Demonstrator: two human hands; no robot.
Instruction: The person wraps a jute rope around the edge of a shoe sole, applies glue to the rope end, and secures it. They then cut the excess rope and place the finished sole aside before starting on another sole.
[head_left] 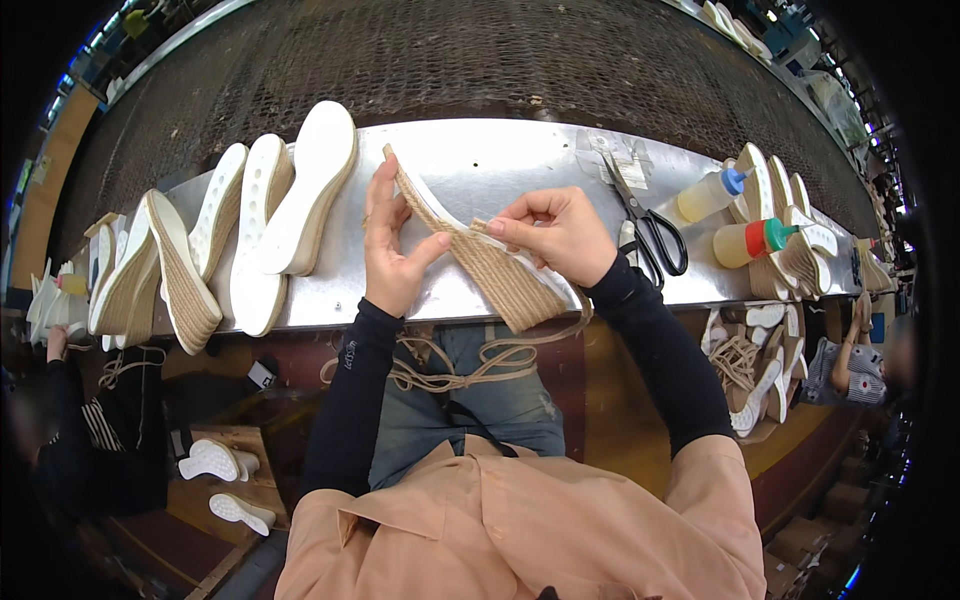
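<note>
A wedge shoe sole (500, 280) wrapped in tan jute braid rests on its side on the metal table edge before me. My left hand (393, 250) grips its thin toe end, thumb on the near side and fingers along the far side. At the middle of the sole, my right hand (562, 230) pinches a short end of jute braid (480, 226) between thumb and fingers, against the upper rim. A loose length of jute cord (512, 362) runs from the heel end and hangs in loops over my lap.
White-topped wedge soles (318, 170) line the table's left side. Black-handled scissors (650, 235), a blue-capped bottle (706, 195) and a red-banded bottle (742, 245) lie at right, near more soles (757, 180). Beyond runs a mesh conveyor (450, 60). Co-workers sit at both sides.
</note>
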